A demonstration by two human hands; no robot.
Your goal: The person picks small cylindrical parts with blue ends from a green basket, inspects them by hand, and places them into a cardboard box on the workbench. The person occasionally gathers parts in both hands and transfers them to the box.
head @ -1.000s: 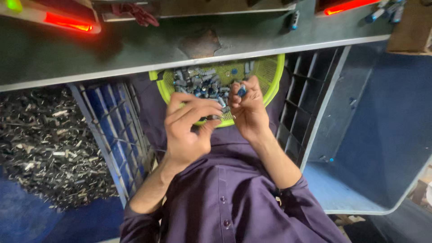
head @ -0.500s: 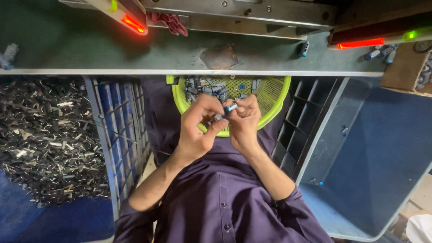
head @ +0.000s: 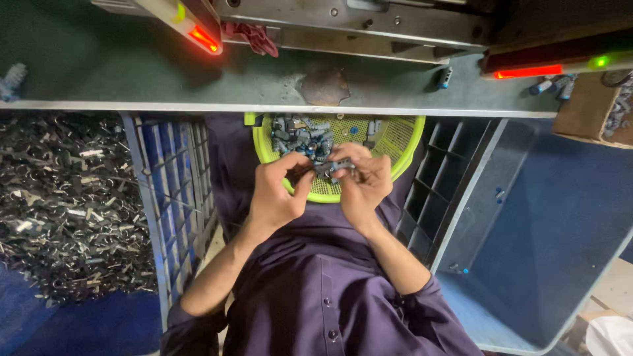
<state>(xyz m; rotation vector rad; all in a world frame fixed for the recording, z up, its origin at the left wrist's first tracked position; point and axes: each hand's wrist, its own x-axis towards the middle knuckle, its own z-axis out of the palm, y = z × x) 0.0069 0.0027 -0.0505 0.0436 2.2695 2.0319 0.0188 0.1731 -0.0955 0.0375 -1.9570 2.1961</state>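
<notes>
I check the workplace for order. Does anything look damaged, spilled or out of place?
Yes. The green bench top has a worn, bare patch near its front edge. A few small cylindrical parts lie loose on it at the right.

Dim in here, the bench top [head: 99, 66] murky green. Two red lamps [head: 204, 39] glow hot and smear, a green one [head: 599, 62] flares at the right. The lime basket [head: 402, 148] catches most light. Wide lens bends the edges; corners go soft and dark.
</notes>
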